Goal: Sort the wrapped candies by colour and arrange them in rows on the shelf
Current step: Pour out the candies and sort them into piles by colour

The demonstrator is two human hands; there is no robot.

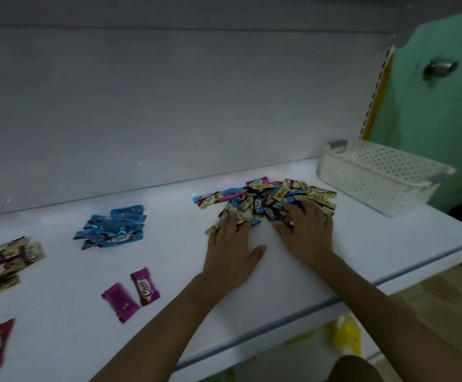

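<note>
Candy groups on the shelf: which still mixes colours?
The heap of wrapped candies beside the white perforated plastic basket, touched by the left hand and right hand: blue, pink and gold wrappers mingle; other groups hold one colour.

Head view, down onto shelf [169,271]

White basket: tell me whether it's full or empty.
Empty, as far as shows: the white basket stands on the shelf, with only bare perforated plastic visible inside and nothing in it.

The unsorted pile [268,201] lies centre-right on the shelf [174,244], basket [376,175] just right; a smaller heap [114,224] centre-left. Two candies [130,296] lie below it, perhaps touching.
</note>
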